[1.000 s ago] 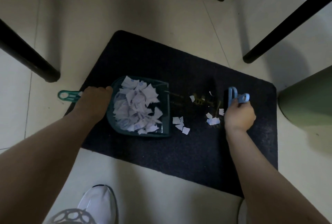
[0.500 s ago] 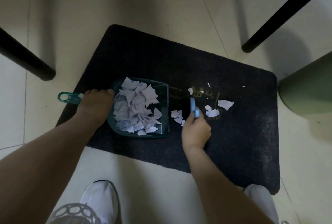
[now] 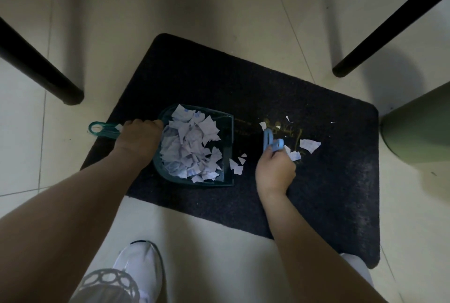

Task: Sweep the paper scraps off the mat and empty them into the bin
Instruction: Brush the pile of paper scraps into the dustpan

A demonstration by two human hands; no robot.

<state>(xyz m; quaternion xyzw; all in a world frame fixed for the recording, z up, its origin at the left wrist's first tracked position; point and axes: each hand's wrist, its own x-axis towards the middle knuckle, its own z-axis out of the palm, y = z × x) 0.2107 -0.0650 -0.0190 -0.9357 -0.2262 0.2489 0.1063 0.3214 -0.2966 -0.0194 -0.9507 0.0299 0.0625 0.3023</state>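
Observation:
A dark mat (image 3: pixel 328 193) lies on the tiled floor. On it sits a teal dustpan (image 3: pixel 227 147) heaped with white paper scraps (image 3: pixel 192 149). My left hand (image 3: pixel 137 138) grips the dustpan's handle (image 3: pixel 101 129). My right hand (image 3: pixel 275 171) grips a small blue brush (image 3: pixel 270 141), held just right of the pan's mouth. A few scraps (image 3: pixel 236 165) lie at the pan's lip. More loose scraps (image 3: pixel 309 144) lie to the right of the brush, near the mat's gold lettering.
A green bin (image 3: pixel 421 127) stands at the right edge, beside the mat. Black furniture legs (image 3: pixel 41 71) stand to the left, and another black leg (image 3: pixel 389 23) slants at the upper right. My white shoe (image 3: pixel 136 271) is on the floor below the mat.
My right hand swept the brush left toward the dustpan, then drew it back to the right a little. Some scraps shifted nearer the pan. My left hand kept the pan still.

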